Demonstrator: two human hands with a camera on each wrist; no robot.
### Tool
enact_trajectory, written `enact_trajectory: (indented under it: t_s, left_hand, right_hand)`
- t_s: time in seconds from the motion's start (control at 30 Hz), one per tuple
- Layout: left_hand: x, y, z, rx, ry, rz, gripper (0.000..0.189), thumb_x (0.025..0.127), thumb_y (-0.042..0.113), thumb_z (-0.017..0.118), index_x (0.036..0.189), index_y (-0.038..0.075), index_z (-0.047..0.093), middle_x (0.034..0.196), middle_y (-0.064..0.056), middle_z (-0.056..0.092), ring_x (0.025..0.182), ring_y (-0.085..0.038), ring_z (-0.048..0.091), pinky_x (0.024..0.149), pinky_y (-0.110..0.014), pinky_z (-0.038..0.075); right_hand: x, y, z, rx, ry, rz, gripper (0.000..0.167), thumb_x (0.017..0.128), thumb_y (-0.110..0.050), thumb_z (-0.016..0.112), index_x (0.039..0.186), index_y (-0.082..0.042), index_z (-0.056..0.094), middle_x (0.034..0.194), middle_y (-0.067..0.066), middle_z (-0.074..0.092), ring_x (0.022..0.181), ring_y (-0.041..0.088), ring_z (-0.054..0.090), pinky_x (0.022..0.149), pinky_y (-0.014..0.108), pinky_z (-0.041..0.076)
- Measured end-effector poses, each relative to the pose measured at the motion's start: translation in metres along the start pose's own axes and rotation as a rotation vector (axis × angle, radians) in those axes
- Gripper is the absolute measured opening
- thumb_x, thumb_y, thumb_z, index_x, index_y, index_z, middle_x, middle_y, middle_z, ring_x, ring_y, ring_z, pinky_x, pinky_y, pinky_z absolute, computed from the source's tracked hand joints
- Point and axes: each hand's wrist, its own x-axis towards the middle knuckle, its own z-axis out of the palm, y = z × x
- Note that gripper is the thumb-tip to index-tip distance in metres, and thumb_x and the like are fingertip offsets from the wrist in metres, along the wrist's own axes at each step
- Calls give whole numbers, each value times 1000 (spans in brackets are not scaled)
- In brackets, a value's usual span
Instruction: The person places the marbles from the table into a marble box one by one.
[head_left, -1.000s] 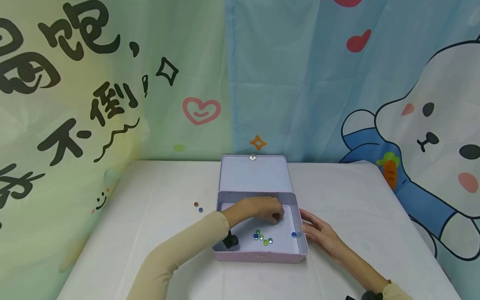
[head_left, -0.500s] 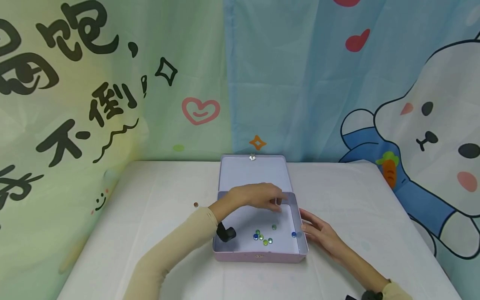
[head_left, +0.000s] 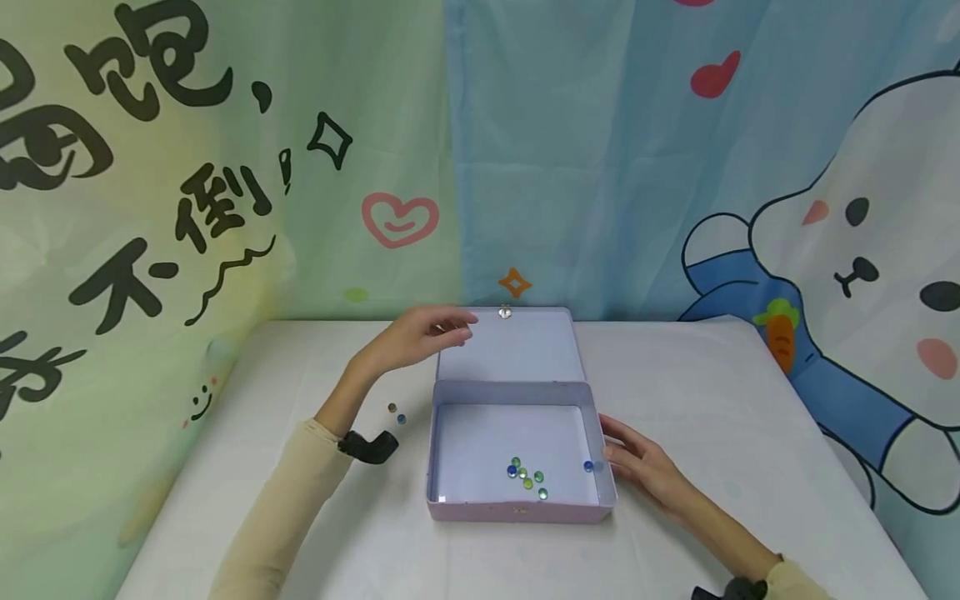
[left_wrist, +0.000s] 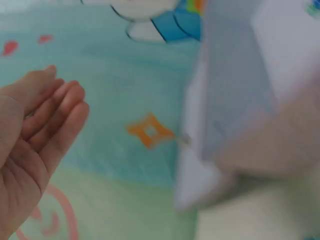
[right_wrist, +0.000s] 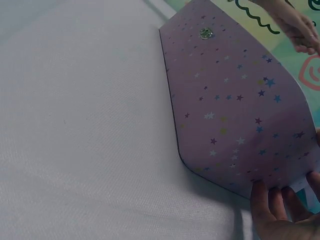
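A lilac tin box [head_left: 521, 512] lies on the white-covered table with its lid [head_left: 517, 346] folded back. Several glass marbles [head_left: 538, 477], green, yellow-green and blue, sit inside near the front, and a single blue marble [head_left: 588, 466] is by the right wall. Over the lid's left edge, my left hand [head_left: 423, 337] is in the air with loosely bent fingers; its bare palm shows in the left wrist view. My right hand [head_left: 645, 462] rests its fingertips [right_wrist: 260, 192] against the box's star-printed outer side [right_wrist: 235, 110].
To the left of the box, a brown marble [head_left: 392, 407] and a blue marble [head_left: 401, 419] lie on the tablecloth [head_left: 315, 375]. A printed cloth backdrop [head_left: 570, 167] hangs behind the table. Black wrist camera [head_left: 369, 447] sticks out beside the left forearm.
My left hand has let go of a green marble in the box and swung up and left, out over the lid. That marble has rolled to the group, nudging others. My right hand has stayed put.
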Motion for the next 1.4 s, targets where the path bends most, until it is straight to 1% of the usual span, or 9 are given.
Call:
enact_trajectory:
  t_s: [0.13, 0.23, 0.3, 0.5, 0.63, 0.83, 1.03, 1.27, 1.4]
  left_hand:
    - [-21, -28, -4, 3, 82, -64, 28, 94, 22, 64, 120, 13, 67, 109, -4, 71, 96, -13, 66, 84, -28, 55]
    - [-38, -49, -5, 57, 118, -100, 25, 95, 21, 63, 118, 12, 68, 112, -6, 70, 99, -15, 65, 85, -29, 55]
    - [-51, -64, -3, 108, 130, -111, 22, 95, 18, 63, 115, 11, 69, 110, -7, 71, 97, -16, 65, 84, -29, 56]
    - [-97, -99, 8, 196, 57, -99, 24, 91, 8, 65, 113, 0, 68, 103, -11, 71, 91, -20, 67, 80, -31, 57]
    - [-113, -109, 12, 179, 9, -87, 29, 89, 3, 66, 118, -3, 65, 104, -14, 71, 91, -23, 67, 81, -31, 57]
    - [-121, -118, 21, 228, -37, -54, 27, 87, 0, 68, 113, -2, 67, 98, -10, 71, 88, -21, 68, 79, -29, 56]
    - [-124, -121, 25, 233, -8, -71, 19, 86, 0, 69, 104, 1, 71, 95, -7, 71, 86, -18, 68, 77, -26, 56]
    - [-122, -116, 25, 287, -8, -91, 16, 87, 4, 69, 103, 4, 72, 94, -4, 72, 86, -15, 68, 78, -26, 56]
    - [-115, -109, 23, 306, -4, -105, 16, 88, 6, 68, 103, 3, 72, 95, -5, 73, 87, -16, 68, 79, -26, 56]
  right_hand:
    - [-2, -2, -2, -18, 7, -8, 62, 99, -25, 54, 153, -10, 27, 157, 19, 28, 139, 28, 41, 102, 29, 49]
    - [-2, -2, -3, -25, 7, -13, 62, 99, -25, 54, 153, -11, 27, 157, 19, 28, 132, 11, 47, 102, 29, 49]
    - [-1, -1, -2, -21, 4, -15, 63, 99, -25, 54, 153, -10, 27, 157, 19, 28, 130, 7, 48, 102, 29, 49]
    - [-1, 0, 0, -6, -3, -3, 64, 98, -26, 54, 153, -11, 26, 157, 19, 27, 142, 36, 35, 102, 32, 49]
    - [-2, -2, -1, -11, 2, -2, 63, 99, -25, 54, 153, -10, 26, 157, 19, 27, 143, 42, 30, 105, 36, 47]
    - [-1, -1, 0, -4, -3, -3, 63, 99, -25, 53, 153, -10, 26, 157, 20, 27, 143, 42, 30, 104, 36, 48]
    - [-1, 0, 1, -5, 5, -2, 63, 99, -26, 54, 153, -10, 26, 157, 20, 27, 143, 42, 30, 104, 37, 48]
    - [0, 0, 1, -6, 10, 2, 63, 98, -26, 54, 153, -11, 26, 157, 19, 28, 141, 39, 34, 102, 32, 49]
    - [0, 0, 1, -9, 7, 2, 63, 98, -25, 54, 153, -11, 27, 157, 19, 28, 141, 38, 35, 101, 30, 49]
